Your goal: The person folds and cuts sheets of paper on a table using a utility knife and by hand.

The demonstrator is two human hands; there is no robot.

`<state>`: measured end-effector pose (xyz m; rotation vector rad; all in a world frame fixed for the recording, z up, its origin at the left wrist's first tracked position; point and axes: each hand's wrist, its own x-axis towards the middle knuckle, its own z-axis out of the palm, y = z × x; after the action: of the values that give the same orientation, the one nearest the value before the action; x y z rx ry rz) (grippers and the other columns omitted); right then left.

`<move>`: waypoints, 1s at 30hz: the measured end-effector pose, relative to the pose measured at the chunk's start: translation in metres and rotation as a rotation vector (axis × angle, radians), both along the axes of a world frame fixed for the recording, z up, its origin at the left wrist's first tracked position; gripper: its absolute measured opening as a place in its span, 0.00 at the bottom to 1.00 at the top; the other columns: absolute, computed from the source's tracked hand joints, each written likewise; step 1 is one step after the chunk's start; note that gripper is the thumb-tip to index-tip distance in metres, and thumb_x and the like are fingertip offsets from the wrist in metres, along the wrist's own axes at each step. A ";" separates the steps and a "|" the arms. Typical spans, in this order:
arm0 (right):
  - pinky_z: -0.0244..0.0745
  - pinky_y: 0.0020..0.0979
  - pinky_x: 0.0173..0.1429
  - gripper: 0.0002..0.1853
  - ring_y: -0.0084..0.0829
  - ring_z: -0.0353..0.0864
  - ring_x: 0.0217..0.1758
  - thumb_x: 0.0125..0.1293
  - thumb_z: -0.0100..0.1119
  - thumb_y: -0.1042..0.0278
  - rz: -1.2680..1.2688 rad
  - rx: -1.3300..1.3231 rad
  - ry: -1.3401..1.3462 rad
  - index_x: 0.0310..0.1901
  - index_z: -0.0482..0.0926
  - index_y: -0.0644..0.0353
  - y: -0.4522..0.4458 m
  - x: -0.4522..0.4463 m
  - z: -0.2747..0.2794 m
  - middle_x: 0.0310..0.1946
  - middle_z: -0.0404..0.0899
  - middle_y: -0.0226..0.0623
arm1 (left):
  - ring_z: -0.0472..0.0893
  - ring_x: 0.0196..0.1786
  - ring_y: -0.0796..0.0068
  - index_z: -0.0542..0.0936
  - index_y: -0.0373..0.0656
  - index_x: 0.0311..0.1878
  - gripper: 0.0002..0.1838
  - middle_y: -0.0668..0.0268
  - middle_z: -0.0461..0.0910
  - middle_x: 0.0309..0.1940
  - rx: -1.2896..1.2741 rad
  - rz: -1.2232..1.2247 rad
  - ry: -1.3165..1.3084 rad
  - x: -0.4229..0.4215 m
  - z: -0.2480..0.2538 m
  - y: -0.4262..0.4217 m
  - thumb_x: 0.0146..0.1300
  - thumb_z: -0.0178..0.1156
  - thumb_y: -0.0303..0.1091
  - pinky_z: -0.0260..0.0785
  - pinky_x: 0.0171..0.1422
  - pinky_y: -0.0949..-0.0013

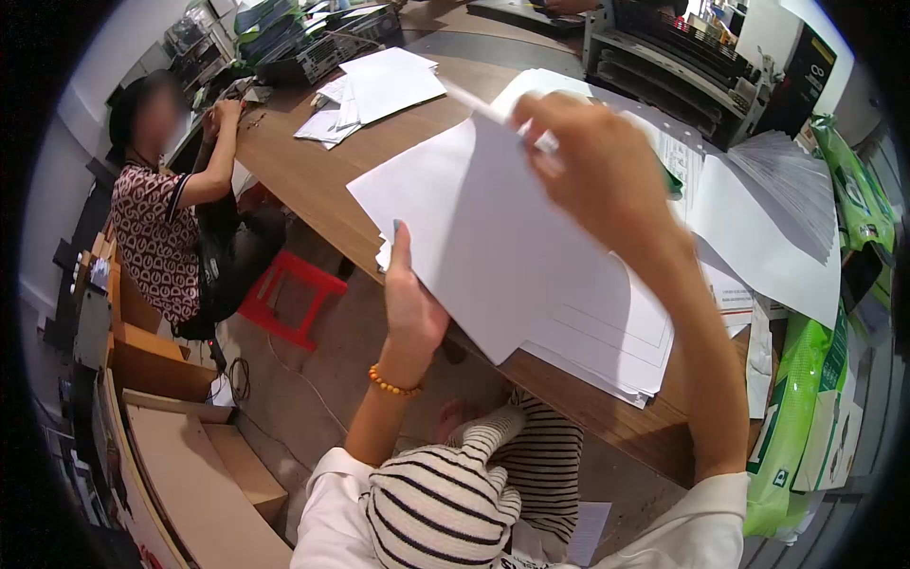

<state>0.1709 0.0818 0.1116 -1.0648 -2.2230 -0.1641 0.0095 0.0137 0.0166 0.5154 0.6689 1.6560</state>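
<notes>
My left hand (414,308) grips the near left edge of a large white paper sheet (455,228), its thumb on top. The sheet lies tilted over a stack of papers (607,332); a printed frame of thin lines shows on the stack. Above the far part of the sheet, my right hand (592,161) is smeared by motion. Its fingers are closed on a thin white strip (479,102) that points to the far left. Whether the strip is a paper edge or a separate stick, I cannot tell.
A loose paper pile (389,85) lies farther back on the wooden table (294,161). Fanned sheets (782,190) and green packages (796,408) line the right side. At left, a seated person (156,209) works near a red stool (294,294). A machine (673,66) stands behind.
</notes>
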 end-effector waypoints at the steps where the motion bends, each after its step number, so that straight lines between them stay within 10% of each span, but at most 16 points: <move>1: 0.74 0.31 0.33 0.11 0.36 0.80 0.33 0.55 0.54 0.73 0.001 0.032 -0.080 0.42 0.77 0.57 -0.013 -0.016 -0.004 0.31 0.77 0.40 | 0.68 0.59 0.67 0.61 0.36 0.61 0.24 0.62 0.68 0.58 0.010 -0.049 -0.069 0.004 0.001 -0.002 0.69 0.40 0.44 0.59 0.64 0.63; 6: 0.72 0.30 0.29 0.18 0.33 0.77 0.31 0.53 0.52 0.72 0.194 -0.027 -0.179 0.49 0.73 0.60 -0.052 -0.058 -0.040 0.31 0.69 0.38 | 0.71 0.46 0.74 0.65 0.47 0.51 0.17 0.69 0.67 0.42 0.172 0.056 0.043 0.013 -0.018 -0.003 0.70 0.37 0.48 0.64 0.56 0.65; 9: 0.71 0.27 0.23 0.07 0.27 0.75 0.30 0.50 0.55 0.70 0.145 0.127 -0.103 0.30 0.74 0.63 -0.056 -0.068 -0.053 0.28 0.70 0.34 | 0.70 0.48 0.79 0.64 0.49 0.50 0.21 0.69 0.68 0.43 0.149 -0.058 -0.061 0.006 -0.033 -0.002 0.69 0.31 0.54 0.65 0.55 0.69; 30: 0.72 0.28 0.27 0.11 0.30 0.75 0.32 0.49 0.55 0.71 0.269 -0.006 -0.211 0.33 0.75 0.69 -0.057 -0.058 -0.048 0.31 0.69 0.38 | 0.70 0.47 0.78 0.66 0.49 0.48 0.23 0.68 0.69 0.43 0.161 -0.171 -0.135 0.003 -0.020 -0.006 0.68 0.32 0.57 0.65 0.53 0.69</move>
<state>0.1125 0.0245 0.0639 -0.7694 -2.5325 -0.1582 0.0125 0.0077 -0.0039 0.5542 0.3835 1.5740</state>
